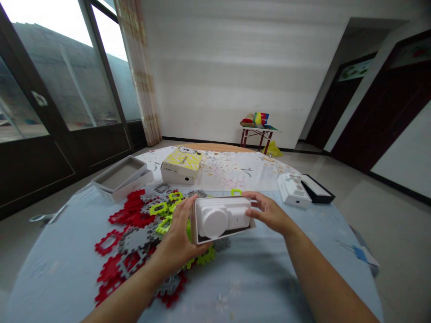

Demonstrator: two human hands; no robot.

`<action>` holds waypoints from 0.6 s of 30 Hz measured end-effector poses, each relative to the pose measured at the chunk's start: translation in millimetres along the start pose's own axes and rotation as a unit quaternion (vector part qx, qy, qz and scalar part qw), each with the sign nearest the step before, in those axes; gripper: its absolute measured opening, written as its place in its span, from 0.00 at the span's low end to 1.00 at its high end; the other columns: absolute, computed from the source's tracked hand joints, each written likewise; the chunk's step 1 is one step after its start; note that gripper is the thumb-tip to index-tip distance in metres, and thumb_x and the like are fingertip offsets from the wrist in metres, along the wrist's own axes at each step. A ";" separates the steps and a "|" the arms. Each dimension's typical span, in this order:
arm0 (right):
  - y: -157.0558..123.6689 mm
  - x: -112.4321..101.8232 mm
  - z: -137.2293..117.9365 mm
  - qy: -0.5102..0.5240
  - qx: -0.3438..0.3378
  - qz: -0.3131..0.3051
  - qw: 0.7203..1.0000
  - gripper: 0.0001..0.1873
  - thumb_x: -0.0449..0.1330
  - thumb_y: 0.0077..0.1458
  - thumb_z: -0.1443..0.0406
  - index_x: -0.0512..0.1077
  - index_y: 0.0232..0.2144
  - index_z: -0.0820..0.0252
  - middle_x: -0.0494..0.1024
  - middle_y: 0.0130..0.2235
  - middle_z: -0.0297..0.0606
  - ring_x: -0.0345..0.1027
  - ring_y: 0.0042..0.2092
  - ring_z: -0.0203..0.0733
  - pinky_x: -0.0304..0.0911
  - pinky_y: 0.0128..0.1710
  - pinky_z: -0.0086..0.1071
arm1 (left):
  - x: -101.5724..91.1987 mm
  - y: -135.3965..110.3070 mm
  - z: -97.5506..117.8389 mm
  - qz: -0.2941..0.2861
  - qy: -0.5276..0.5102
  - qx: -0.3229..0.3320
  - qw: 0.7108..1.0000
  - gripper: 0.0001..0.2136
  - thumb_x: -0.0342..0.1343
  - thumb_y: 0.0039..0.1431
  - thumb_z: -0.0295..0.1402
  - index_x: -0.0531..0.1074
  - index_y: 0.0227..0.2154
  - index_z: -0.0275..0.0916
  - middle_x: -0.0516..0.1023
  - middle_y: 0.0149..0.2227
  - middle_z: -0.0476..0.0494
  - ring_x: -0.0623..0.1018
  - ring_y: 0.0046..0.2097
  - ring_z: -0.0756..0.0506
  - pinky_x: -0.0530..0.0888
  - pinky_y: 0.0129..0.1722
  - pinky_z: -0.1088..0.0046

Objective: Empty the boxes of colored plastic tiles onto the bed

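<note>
Both hands hold a shallow box with a white moulded plastic insert [220,220] just above the middle of the bench [256,278], a round one covered in a pale blue flowered cloth. The left hand [178,237] grips the box's left end, thumb on the near side and fingers wrapped behind. The right hand [267,213] closes on the right end, fingertips along the top edge. The box is tilted so its open face, with a round raised form in the insert, looks toward the camera.

Beneath and left of the box lies a loose spread of flat foam puzzle tiles with notched edges: red ones [134,211] nearest the left, lime-green ones [161,208] close under the left hand, grey ones [134,240] mixed between. Farther back sits a yellow-topped cardboard box [182,163], and to its left an open white shallow box with a grey inside [121,177]. Well to the right lie a white moulded tray [292,190] and, touching it, a black flat tray [318,188]. A small red-legged table [257,134] stands against the far wall.
</note>
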State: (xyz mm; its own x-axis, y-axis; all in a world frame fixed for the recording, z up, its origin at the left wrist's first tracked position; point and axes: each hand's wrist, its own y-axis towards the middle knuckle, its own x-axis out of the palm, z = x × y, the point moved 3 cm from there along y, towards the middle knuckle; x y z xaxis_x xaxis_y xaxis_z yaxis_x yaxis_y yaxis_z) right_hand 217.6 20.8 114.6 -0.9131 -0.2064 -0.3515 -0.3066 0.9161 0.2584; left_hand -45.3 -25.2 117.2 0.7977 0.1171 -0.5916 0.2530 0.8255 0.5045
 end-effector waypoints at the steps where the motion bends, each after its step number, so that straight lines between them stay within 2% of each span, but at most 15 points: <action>1: 0.5 0.2 1.4 0.005 0.003 -0.001 1.000 0.27 0.63 0.45 0.54 0.66 0.47 0.55 0.66 0.53 0.41 0.61 0.54 0.47 0.56 0.55 0.45 | 0.9 -0.1 -0.3 0.001 -0.004 -0.002 1.000 0.44 0.63 0.40 0.33 0.43 0.59 0.46 0.50 0.58 0.38 0.55 0.60 0.37 0.62 0.55 0.55; 4: 1.4 1.2 5.5 0.027 0.014 -0.013 0.999 0.30 0.61 0.46 0.53 0.63 0.51 0.54 0.63 0.56 0.43 0.57 0.57 0.49 0.56 0.54 0.44 | 2.7 0.1 -0.8 0.005 -0.032 -0.018 0.999 0.43 0.63 0.40 0.33 0.44 0.58 0.45 0.50 0.59 0.37 0.56 0.60 0.37 0.63 0.54 0.56; 6: 0.7 2.4 5.9 0.054 0.012 -0.037 0.998 0.40 0.63 0.43 0.51 0.55 0.57 0.52 0.58 0.59 0.44 0.54 0.58 0.49 0.54 0.55 0.45 | 2.4 0.8 -0.1 0.005 -0.063 -0.041 0.997 0.43 0.63 0.40 0.32 0.45 0.58 0.45 0.50 0.59 0.37 0.56 0.60 0.38 0.65 0.54 0.58; 8: -1.3 3.6 3.9 0.080 0.003 -0.077 0.994 0.52 0.66 0.37 0.50 0.46 0.60 0.51 0.52 0.61 0.45 0.49 0.60 0.50 0.48 0.57 0.45 | 0.9 1.8 1.1 0.003 -0.095 -0.066 0.993 0.43 0.63 0.39 0.32 0.46 0.58 0.44 0.51 0.59 0.37 0.56 0.60 0.38 0.65 0.53 0.59; 10: -4.0 3.4 1.3 0.094 -0.005 -0.114 0.989 0.60 0.68 0.32 0.51 0.40 0.61 0.51 0.48 0.63 0.45 0.45 0.62 0.50 0.42 0.59 0.45 | -1.2 2.6 1.6 0.000 -0.129 -0.091 0.987 0.43 0.64 0.38 0.32 0.47 0.58 0.44 0.51 0.59 0.37 0.56 0.60 0.38 0.64 0.54 0.59; 12: -6.6 1.7 -0.6 0.097 -0.004 -0.136 0.986 0.62 0.69 0.31 0.52 0.37 0.62 0.50 0.45 0.64 0.44 0.42 0.63 0.49 0.39 0.60 0.45 | -2.2 2.3 0.3 -0.006 -0.169 -0.117 0.979 0.44 0.64 0.38 0.32 0.48 0.58 0.43 0.52 0.59 0.37 0.59 0.59 0.37 0.65 0.54 0.59; 15: -10.1 -1.6 -1.8 0.078 0.011 -0.154 0.985 0.60 0.69 0.34 0.56 0.36 0.62 0.49 0.45 0.64 0.44 0.41 0.63 0.49 0.39 0.60 0.45 | -2.1 0.5 -3.7 -0.021 -0.220 -0.152 0.963 0.44 0.65 0.37 0.33 0.48 0.58 0.41 0.53 0.59 0.34 0.64 0.56 0.36 0.66 0.52 0.58; 18: -12.3 -2.7 -1.9 0.043 0.025 -0.157 0.986 0.57 0.68 0.37 0.57 0.37 0.62 0.49 0.46 0.63 0.45 0.40 0.63 0.49 0.40 0.59 0.45 | -8.5 1.2 -6.0 -0.023 -0.225 -0.147 0.963 0.44 0.66 0.36 0.33 0.50 0.58 0.40 0.55 0.59 0.34 0.64 0.56 0.35 0.66 0.52 0.57</action>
State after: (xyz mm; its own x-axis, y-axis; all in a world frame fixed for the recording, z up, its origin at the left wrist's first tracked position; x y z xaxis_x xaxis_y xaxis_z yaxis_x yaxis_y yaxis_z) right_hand 223.4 9.5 114.1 -0.7956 -0.5086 -0.3292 -0.5657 0.8181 0.1032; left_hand -55.0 -21.9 119.1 0.9623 -0.1199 -0.2442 0.1809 0.9525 0.2450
